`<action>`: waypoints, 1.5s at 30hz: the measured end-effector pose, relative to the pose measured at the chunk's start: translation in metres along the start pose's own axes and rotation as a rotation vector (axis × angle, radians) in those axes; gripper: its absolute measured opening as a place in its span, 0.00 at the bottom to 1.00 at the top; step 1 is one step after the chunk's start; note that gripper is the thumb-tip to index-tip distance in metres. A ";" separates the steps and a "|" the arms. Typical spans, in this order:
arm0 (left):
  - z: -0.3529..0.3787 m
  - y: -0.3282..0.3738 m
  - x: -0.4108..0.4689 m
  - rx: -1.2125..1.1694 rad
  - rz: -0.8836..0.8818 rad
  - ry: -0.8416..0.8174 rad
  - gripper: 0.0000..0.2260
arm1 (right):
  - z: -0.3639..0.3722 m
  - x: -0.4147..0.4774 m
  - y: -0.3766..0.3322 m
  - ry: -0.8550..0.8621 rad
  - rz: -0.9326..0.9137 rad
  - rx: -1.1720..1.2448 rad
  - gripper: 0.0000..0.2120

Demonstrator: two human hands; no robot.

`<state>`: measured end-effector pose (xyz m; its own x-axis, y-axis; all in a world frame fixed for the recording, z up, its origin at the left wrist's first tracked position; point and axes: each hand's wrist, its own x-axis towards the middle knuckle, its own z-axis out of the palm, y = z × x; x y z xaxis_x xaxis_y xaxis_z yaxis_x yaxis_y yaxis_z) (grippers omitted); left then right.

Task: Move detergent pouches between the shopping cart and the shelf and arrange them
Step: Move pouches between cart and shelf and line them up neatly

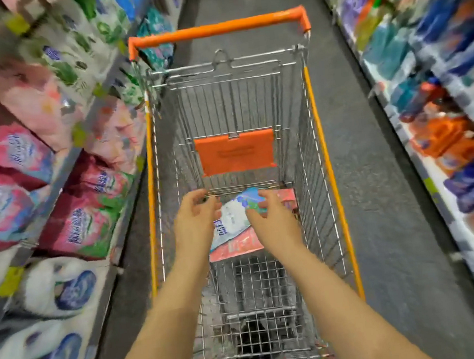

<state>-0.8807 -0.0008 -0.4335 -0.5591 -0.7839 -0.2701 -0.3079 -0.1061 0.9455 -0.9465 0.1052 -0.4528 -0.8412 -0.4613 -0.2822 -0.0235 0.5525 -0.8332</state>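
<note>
Pouch (232, 216), glossy white, lies at the wire cart's (303, 147) handle end, bare mesh (251, 282) nearer me; my right hand (268, 217) pinches its edge, my left hand (194, 214) hovers open-fingered beside it.

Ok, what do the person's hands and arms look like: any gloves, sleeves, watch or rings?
The left hand and right hand wear no gloves. Both arms are uncovered down to the picture's edge, so no sleeve shows. No watch or bracelet is visible at either wrist. No ring shows, though the blur could hide a thin one.
</note>
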 end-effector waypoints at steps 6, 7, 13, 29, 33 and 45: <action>0.061 -0.125 0.087 0.160 -0.322 -0.031 0.29 | 0.042 0.082 0.102 0.047 0.340 0.030 0.21; 0.068 -0.146 0.095 0.177 -0.367 -0.043 0.34 | 0.047 0.093 0.119 0.060 0.372 0.014 0.20; 0.091 -0.222 0.125 0.165 -0.550 -0.055 0.34 | 0.094 0.142 0.212 -0.119 0.190 -0.627 0.28; 0.094 -0.323 0.131 -0.186 -0.995 -0.062 0.26 | 0.156 0.210 0.235 -0.465 -0.313 -1.217 0.22; 0.095 -0.304 0.123 -0.316 -1.006 -0.110 0.22 | 0.152 0.180 0.213 -0.562 -0.130 -0.909 0.19; 0.049 -0.204 0.043 -0.707 -1.047 -0.123 0.24 | 0.080 0.081 0.119 -0.638 0.456 -0.226 0.04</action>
<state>-0.8799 0.0171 -0.6473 -0.3771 -0.0696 -0.9236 -0.1889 -0.9704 0.1503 -0.9741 0.0783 -0.6132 -0.3268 -0.4255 -0.8439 0.0813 0.8769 -0.4737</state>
